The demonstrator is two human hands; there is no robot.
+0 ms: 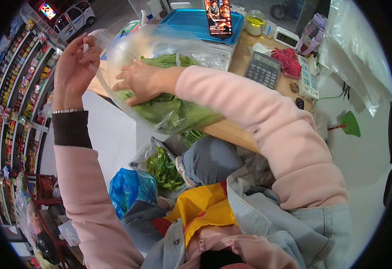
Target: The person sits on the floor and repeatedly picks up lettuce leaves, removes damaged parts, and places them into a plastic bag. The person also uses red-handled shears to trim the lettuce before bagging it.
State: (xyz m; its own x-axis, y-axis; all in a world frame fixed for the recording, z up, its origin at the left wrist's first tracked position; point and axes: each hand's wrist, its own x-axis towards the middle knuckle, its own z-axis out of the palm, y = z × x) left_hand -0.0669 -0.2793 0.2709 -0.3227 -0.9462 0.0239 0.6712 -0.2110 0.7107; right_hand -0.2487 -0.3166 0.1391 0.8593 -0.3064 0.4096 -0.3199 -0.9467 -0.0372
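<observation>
A clear plastic bag [122, 50] of green leafy vegetables [182, 111] rests at the edge of the wooden table [236, 134]. My left hand [78, 64], raised at the bag's left side, pinches the gathered plastic of its rim between curled fingers. Spread over the leaves is my right hand [143, 82], palm down, its fingers apart near the bag's mouth. Whether it lies wholly inside the plastic cannot be told. More long green leaves [169, 60] show through the film behind my right wrist.
A phone [218, 18] leans on a blue tray [185, 22] atop a scale. Nearby are a calculator [263, 70], red shredded paper [286, 62], a clock [286, 37] and a power strip [308, 77]. Below stand a bag of greens [164, 168] and a blue bag [128, 188]. Stocked shelves [17, 84] line the left.
</observation>
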